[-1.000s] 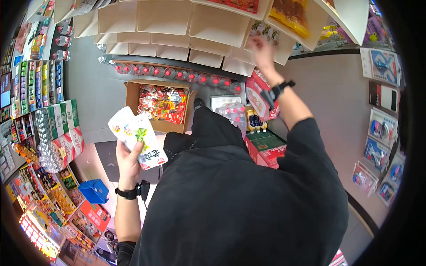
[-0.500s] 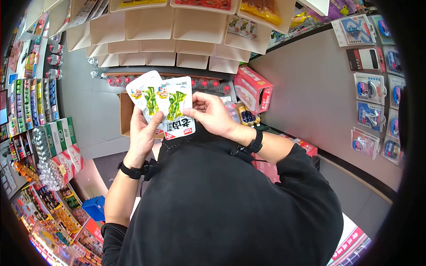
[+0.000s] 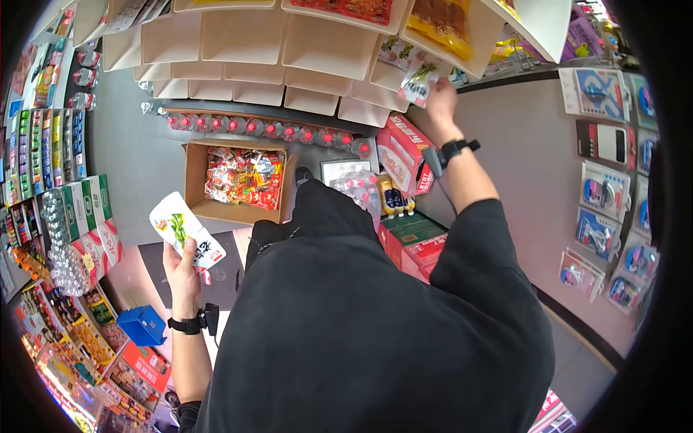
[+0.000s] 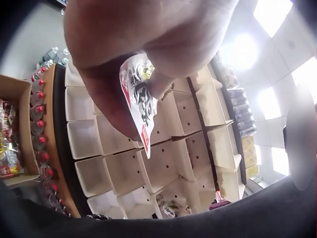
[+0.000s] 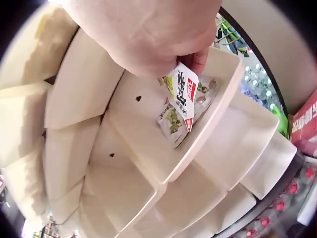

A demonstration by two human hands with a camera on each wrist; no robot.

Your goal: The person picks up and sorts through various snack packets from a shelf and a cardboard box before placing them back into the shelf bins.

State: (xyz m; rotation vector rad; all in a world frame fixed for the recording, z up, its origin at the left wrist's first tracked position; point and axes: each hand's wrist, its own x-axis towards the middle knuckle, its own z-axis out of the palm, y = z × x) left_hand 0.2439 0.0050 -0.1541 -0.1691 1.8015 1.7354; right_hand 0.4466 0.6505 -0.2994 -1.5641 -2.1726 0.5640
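Note:
At the lower left of the head view my left hand [image 3: 184, 278] grips a white snack pouch [image 3: 176, 225] printed with green vegetables, thumb across its front. A red-and-white corner shows beneath it. In the left wrist view the pouch [image 4: 137, 99] appears nearly edge-on. My right hand [image 3: 442, 110] is raised to the upper right and pinches a similar snack pouch [image 5: 184, 91] by its top end. That pouch hangs within a cream shelf bin [image 5: 143, 136], close over other pouches [image 5: 171, 123] lying in there.
More cream bins [image 3: 242, 40] fill the rack ahead. Below stand bottles with red caps [image 3: 253, 127] in a row. A cardboard box [image 3: 238, 209] of small packets sits on the floor. Red cartons [image 3: 404, 155] stand to the right, near a wall with hanging packs [image 3: 603, 191].
Half a second ago both hands were together at the pouches before my body. Since then my right hand has carried one up to the bin, while the left moved down and left with the rest.

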